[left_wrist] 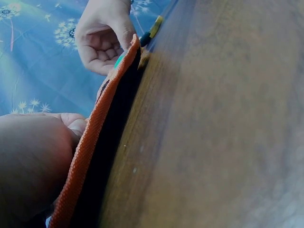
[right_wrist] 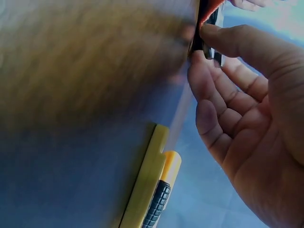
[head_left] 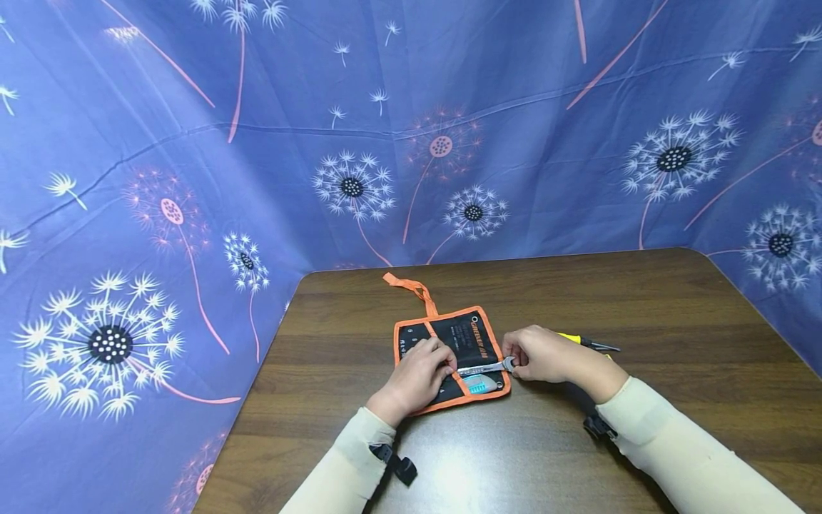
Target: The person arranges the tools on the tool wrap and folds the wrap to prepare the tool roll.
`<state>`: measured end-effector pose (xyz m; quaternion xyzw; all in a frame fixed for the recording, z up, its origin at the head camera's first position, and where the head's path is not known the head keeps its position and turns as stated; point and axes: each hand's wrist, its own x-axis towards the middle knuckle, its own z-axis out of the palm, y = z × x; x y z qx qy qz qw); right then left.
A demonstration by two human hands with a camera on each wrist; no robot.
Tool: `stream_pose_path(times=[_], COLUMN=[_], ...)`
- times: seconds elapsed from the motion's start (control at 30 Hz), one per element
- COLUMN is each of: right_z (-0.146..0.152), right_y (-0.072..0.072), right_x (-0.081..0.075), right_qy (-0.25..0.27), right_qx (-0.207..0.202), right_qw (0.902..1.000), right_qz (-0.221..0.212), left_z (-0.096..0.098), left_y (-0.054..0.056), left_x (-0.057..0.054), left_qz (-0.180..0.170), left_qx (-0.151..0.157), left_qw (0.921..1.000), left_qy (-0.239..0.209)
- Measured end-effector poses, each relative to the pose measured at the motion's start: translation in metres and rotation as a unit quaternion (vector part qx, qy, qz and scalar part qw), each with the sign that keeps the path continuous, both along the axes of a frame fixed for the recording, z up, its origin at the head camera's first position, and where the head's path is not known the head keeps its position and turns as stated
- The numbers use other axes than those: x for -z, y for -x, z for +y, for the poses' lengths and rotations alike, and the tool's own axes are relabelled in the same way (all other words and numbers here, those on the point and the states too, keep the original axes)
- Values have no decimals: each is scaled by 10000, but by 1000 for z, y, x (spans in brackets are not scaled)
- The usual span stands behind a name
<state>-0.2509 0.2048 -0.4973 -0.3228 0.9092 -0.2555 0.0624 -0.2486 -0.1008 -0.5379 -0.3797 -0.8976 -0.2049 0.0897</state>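
A black tool pouch point(head_left: 472, 335) with orange trim lies unfolded on the table. A silver wrench point(head_left: 484, 368) lies across it, its near-left end at the orange pocket band and its open jaw at the right edge. My left hand point(head_left: 420, 371) rests over the pocket side, thumb and fingertips pinching at the band beside the wrench. My right hand point(head_left: 542, 353) is at the right edge; in the right wrist view its thumb and forefinger pinch the pouch's orange rim point(right_wrist: 212, 10), close by the wrench's head. A white and turquoise tool point(head_left: 481, 384) sits in the pocket below the wrench.
A yellow and black handled tool point(head_left: 587, 342) with a metal shaft lies behind my right hand; yellow handles point(right_wrist: 164, 178) show in the right wrist view. An orange tie strap point(head_left: 411, 284) trails from the pouch's far side. A blue dandelion-print cloth point(head_left: 411, 178) hangs behind the wooden table point(head_left: 552, 457).
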Motion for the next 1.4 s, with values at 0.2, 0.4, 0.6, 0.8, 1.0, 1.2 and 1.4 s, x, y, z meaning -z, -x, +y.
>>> stream_pose_path(times=[0.2,0.4,0.6,0.8,1.0,1.2,1.4], right_z=[-1,-4,-9,-17,-27,-36,-40], right_y=[0,0,0,0,-2,-3,-2], right_x=[0,-4,-5,-6,-9,-8,-5], right_qy=[184,241,268,262,85,-42,-80], right_qx=[67,-35,-110,-115,-90,-294,-411], right_qw=[9994,9994,9994,9992,9993,9993,9991], right_qz=[-294,-261,-172,-263,-360,-245,-33], left_z=[1,1,2,2,2,1,1], left_y=[0,0,0,-1,-1,-1,0], left_x=[0,0,0,1,1,1,1], left_qz=[-63,-121,-96,-83,-155,-184,-195], left_qx=[-24,-69,-75,-77,-89,-75,-84], left_qw=[10000,9999,9999,9999,9998,9998,9998], left_qy=[-47,-19,-26,-44,-58,-50,-20])
